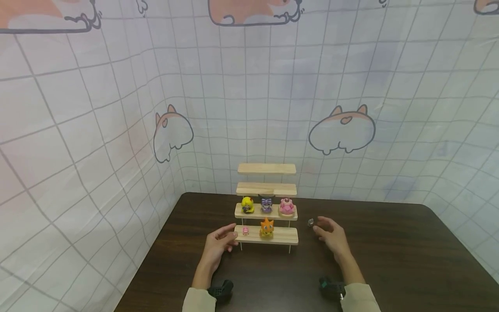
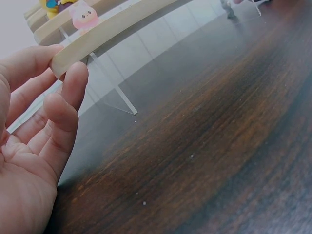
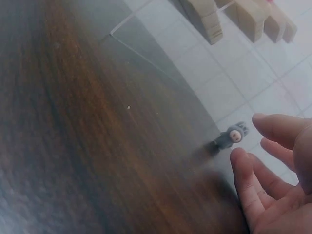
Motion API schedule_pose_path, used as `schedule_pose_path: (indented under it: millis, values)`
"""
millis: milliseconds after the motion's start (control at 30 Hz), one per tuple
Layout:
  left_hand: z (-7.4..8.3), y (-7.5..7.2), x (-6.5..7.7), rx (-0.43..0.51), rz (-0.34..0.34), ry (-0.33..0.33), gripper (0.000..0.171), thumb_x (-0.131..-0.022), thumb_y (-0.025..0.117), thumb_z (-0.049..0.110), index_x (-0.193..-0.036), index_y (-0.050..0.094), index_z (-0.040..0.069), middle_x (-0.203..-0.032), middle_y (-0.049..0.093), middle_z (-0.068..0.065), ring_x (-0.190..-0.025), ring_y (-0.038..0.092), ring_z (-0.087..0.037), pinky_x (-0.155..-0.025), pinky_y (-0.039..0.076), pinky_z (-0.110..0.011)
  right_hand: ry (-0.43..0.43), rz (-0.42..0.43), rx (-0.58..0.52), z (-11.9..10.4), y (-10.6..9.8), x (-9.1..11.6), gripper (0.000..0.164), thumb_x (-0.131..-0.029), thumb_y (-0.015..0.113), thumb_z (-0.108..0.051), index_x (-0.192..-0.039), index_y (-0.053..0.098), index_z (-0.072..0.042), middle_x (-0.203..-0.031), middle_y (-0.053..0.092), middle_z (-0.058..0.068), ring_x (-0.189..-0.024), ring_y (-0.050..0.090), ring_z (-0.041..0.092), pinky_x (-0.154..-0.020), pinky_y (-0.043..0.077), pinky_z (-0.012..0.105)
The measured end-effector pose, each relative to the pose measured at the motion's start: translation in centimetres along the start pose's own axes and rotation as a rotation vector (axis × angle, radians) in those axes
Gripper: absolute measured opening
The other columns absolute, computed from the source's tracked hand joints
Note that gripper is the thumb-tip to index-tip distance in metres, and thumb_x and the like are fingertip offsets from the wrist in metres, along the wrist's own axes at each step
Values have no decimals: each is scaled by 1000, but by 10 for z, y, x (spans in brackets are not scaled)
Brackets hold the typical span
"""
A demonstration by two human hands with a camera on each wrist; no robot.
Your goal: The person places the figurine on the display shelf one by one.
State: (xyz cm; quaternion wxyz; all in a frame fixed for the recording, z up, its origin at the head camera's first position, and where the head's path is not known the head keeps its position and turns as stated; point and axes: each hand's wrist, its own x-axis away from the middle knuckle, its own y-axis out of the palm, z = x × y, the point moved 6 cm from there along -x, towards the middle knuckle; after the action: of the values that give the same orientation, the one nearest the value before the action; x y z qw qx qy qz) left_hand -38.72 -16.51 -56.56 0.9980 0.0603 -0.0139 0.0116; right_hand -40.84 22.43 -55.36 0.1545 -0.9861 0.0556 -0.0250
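A wooden tiered display shelf (image 1: 283, 236) with thin clear supports stands on the dark table. My left hand (image 1: 219, 245) pinches the left end of its lowest board (image 2: 105, 34), fingers above and below the wood. Near that end sits a small pink figurine (image 1: 245, 231); an orange-eared yellow figurine (image 1: 267, 229) is at the middle of the same board. To the shelf's right, a tiny grey hooded figurine (image 3: 230, 136) stands on the table. My right hand (image 1: 331, 236) is beside it, thumb and fingers parted, with a small gap to the figurine in the right wrist view.
The second board carries a yellow-haired figurine (image 1: 247, 205), a purple-and-black figurine (image 1: 267, 205) and a pink figurine (image 1: 286, 207). Two bare upper boards (image 1: 267, 168) rise behind. A white gridded curtain (image 1: 249, 108) encloses the brown table (image 1: 390, 251) at the back and sides.
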Motion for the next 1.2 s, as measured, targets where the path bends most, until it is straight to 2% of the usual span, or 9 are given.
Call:
schedule_pose_path:
  millis: [267,800,1200]
  values:
    - [-1,-1,2,-8,-9,11,44,-92,76,14,-133,67,3,-91,74,0,-71,70,-13,-56,49,-22,4,7,46,6,4,-5,50,-99,68,-20,-145,53,-8,-141,58,22,-100,66,20,-82,55,29]
    - [-2,-2,1,-8,3,11,43,-93,76,12,-133,67,2,-90,74,-1,-71,70,-14,-55,49,-22,35,-2,29,4,9,-20,40,-99,67,-12,-137,60,-5,-136,62,22,-88,69,12,-66,54,26]
    - [-2,-1,0,-10,-2,12,43,-93,76,13,-133,67,2,-91,75,-2,-72,70,-14,-56,49,-22,28,-6,33,2,10,-25,38,-97,68,-8,-135,62,-1,-131,64,24,-83,68,12,-65,53,27]
